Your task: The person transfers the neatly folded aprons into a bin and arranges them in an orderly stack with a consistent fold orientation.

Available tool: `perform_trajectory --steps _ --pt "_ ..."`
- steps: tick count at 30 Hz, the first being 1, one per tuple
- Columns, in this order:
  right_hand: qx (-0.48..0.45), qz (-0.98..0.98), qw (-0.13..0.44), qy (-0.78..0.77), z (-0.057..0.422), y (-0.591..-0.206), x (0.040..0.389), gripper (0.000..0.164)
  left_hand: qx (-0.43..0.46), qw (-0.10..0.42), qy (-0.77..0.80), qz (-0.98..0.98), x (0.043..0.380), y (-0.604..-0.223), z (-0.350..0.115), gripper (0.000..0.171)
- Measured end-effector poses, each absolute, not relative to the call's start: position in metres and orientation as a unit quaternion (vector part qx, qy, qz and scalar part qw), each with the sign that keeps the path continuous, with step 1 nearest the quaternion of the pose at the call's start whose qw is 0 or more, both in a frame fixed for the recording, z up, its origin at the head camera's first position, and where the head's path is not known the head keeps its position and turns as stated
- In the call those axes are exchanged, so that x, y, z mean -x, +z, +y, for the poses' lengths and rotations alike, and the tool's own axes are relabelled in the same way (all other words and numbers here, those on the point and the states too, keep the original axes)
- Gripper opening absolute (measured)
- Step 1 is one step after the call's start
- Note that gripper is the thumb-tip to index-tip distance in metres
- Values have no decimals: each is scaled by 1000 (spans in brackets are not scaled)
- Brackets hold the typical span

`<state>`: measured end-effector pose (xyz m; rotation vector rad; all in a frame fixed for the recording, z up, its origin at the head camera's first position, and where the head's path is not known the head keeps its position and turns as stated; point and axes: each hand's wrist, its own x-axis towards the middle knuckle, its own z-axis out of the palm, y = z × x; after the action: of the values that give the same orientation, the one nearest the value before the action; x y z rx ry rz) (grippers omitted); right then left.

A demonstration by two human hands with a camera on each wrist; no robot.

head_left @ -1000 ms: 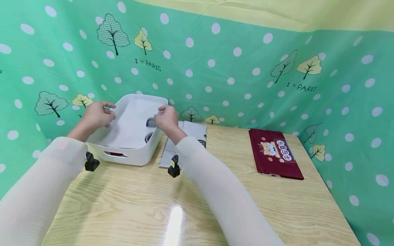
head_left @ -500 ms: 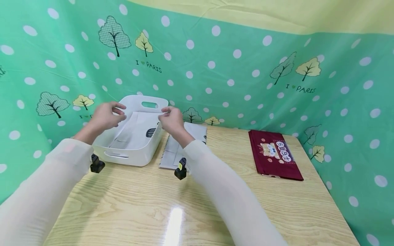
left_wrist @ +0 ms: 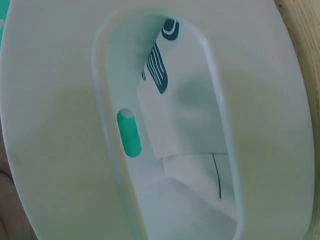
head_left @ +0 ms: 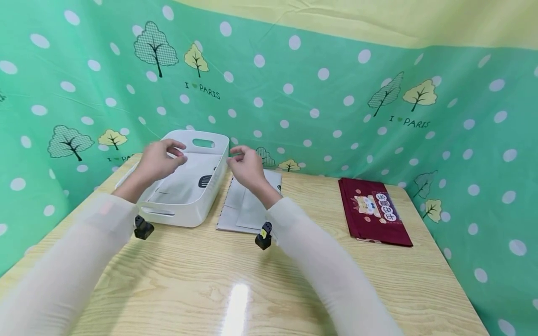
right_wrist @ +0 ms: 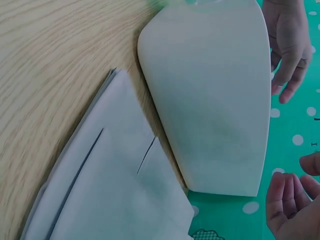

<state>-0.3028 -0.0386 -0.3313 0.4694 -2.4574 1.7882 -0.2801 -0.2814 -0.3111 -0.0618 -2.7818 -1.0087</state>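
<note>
A white plastic basket (head_left: 174, 212) with handle slots stands at the back left of the table. Inside it lies a folded pale cloth (head_left: 185, 186) with a dark print, also seen through the slot in the left wrist view. My left hand (head_left: 161, 158) hovers over the basket, fingers loosely bent, holding nothing. Just past the basket's right rim, my right hand (head_left: 248, 170) is in the air, its fingers loosely bent and apart from the cloth. Below it a second folded pale cloth (right_wrist: 120, 190) lies flat beside the basket.
A folded dark red cloth (head_left: 374, 212) with a cartoon animal print lies at the right of the wooden table (head_left: 311, 261). A green dotted curtain (head_left: 319, 93) hangs right behind the basket and along the sides.
The pale cloth has gone down flat into the basket, uncovering the far slot. My right hand has let go of its edge and moved right; my left hand has also shifted right.
</note>
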Motion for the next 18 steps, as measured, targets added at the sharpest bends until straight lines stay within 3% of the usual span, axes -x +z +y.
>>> perform_trajectory --steps 18 --pt "-206 -884 80 412 10 -345 297 30 192 178 -241 -934 256 -310 -213 30"
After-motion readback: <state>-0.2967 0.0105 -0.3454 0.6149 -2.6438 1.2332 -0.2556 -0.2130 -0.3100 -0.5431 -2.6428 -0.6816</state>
